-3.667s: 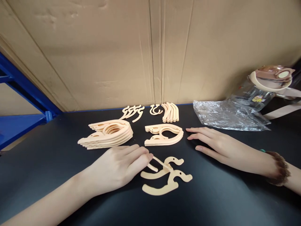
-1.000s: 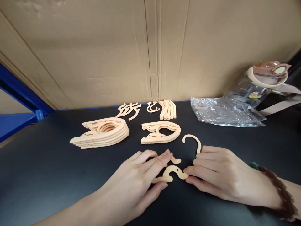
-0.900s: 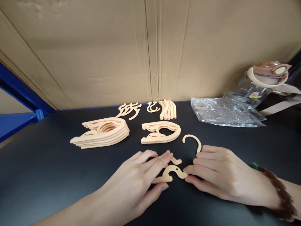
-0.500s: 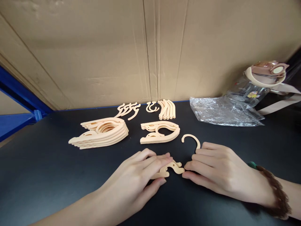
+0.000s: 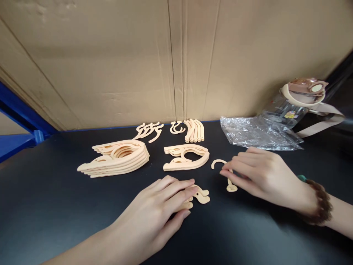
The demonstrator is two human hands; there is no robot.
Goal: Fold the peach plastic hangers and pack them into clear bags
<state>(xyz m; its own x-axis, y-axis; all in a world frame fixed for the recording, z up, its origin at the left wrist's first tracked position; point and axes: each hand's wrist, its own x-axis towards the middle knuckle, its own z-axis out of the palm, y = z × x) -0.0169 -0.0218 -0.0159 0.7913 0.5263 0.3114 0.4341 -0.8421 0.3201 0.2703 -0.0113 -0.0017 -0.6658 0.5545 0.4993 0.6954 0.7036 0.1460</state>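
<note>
My left hand (image 5: 162,206) is closed over a cream-coloured folding hanger piece (image 5: 200,195) lying on the black table. The wavy end of the piece sticks out past the fingertips; the rest is hidden under the hand. To the right, my right hand (image 5: 256,176) has its thumb and fingers around the shank of a cream hanger hook (image 5: 232,188). The hook's curved tip shows to the left of the fingers and its round base below them. Beyond the hands lies a folded hanger (image 5: 198,166), apart from both.
A stack of folded hangers (image 5: 121,169) lies to the left. Along the back are loose wavy pieces (image 5: 156,134), small hooks (image 5: 178,129) and curved arms (image 5: 194,130). A clear plastic bag (image 5: 245,134) and a strapped bottle (image 5: 295,103) stand back right, before a cardboard wall (image 5: 110,66).
My right hand has moved away from the hanger piece and up onto the hook's shank, uncovering the hook's base. My left hand still covers the piece. The view has shifted slightly.
</note>
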